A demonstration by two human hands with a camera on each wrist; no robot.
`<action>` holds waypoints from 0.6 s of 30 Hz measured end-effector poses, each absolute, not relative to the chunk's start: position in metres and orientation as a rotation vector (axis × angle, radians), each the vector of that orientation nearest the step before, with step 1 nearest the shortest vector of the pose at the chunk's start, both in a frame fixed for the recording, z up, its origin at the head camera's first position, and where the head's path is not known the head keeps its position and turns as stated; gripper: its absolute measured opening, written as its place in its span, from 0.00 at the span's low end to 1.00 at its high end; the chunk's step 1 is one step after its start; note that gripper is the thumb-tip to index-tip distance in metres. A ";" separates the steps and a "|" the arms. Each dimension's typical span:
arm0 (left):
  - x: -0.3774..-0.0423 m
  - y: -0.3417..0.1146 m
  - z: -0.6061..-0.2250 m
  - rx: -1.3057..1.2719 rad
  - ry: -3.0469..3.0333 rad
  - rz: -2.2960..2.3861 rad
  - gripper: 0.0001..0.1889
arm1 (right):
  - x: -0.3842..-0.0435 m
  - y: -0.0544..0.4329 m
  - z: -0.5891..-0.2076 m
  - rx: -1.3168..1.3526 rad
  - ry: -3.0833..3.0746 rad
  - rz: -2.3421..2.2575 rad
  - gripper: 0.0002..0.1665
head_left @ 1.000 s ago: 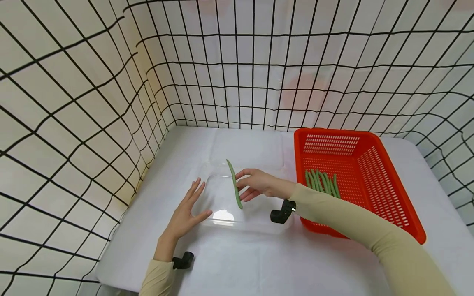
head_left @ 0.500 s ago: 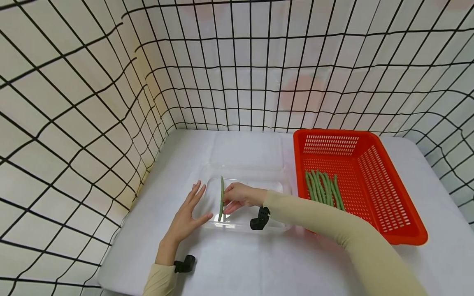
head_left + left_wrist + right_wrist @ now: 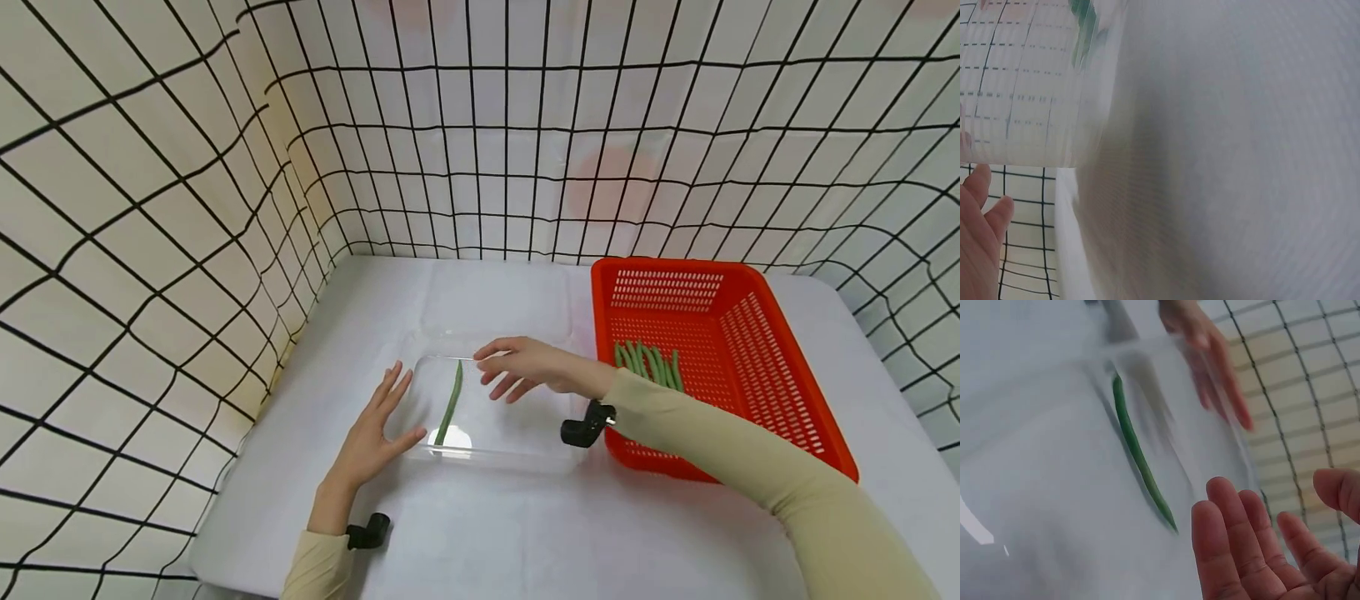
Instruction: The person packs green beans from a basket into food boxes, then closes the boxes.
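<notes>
One green bean lies lengthwise inside a clear plastic container, toward its left side. My right hand hovers over the container to the right of the bean, fingers spread and holding nothing. In the right wrist view the bean lies apart from the right fingertips. My left hand stands at the container's left side, fingers straight and thumb out toward the near left corner. The left wrist view shows the left fingers close by the clear container wall.
A red plastic basket stands to the right, with several green beans at its left side, partly behind my right sleeve. A clear lid lies behind the container. Black wire mesh borders the white table at back and sides.
My right hand lowered the bean into the container, let it go and moved back up to the right. The left hand has stayed almost where it was.
</notes>
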State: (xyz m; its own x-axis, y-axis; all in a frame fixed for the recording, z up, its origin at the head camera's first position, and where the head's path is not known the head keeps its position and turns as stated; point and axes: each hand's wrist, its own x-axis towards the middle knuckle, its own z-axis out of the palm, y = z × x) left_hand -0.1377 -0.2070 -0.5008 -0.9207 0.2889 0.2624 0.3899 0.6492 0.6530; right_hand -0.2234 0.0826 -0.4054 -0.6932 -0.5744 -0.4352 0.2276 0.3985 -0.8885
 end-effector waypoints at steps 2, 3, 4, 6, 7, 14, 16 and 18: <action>-0.138 -0.207 -0.501 -0.576 -2.724 -1.131 0.46 | -0.226 0.111 -0.394 -0.307 1.977 -1.391 0.27; -0.138 -0.207 -0.501 -0.582 -2.722 -1.128 0.46 | -0.228 0.127 -0.390 -0.308 2.013 -1.403 0.28; -0.138 -0.207 -0.501 -0.586 -2.723 -1.128 0.46 | -0.229 0.143 -0.387 -0.303 2.057 -1.412 0.29; -0.138 -0.207 -0.501 -0.589 -2.724 -1.124 0.46 | -0.231 0.176 -0.383 -0.264 2.148 -1.422 0.31; -0.138 -0.207 -0.500 -0.587 -2.723 -1.128 0.46 | -0.231 0.192 -0.382 -0.242 2.193 -1.419 0.32; -0.138 -0.207 -0.500 -0.576 -2.727 -1.131 0.46 | -0.228 0.285 -0.403 -0.020 2.432 -1.233 0.46; -0.138 -0.207 -0.500 -0.570 -2.730 -1.136 0.46 | -0.225 0.303 -0.414 0.026 2.443 -1.165 0.48; -0.138 -0.206 -0.501 -0.565 -2.733 -1.150 0.46 | -0.221 0.318 -0.426 0.041 2.433 -1.117 0.47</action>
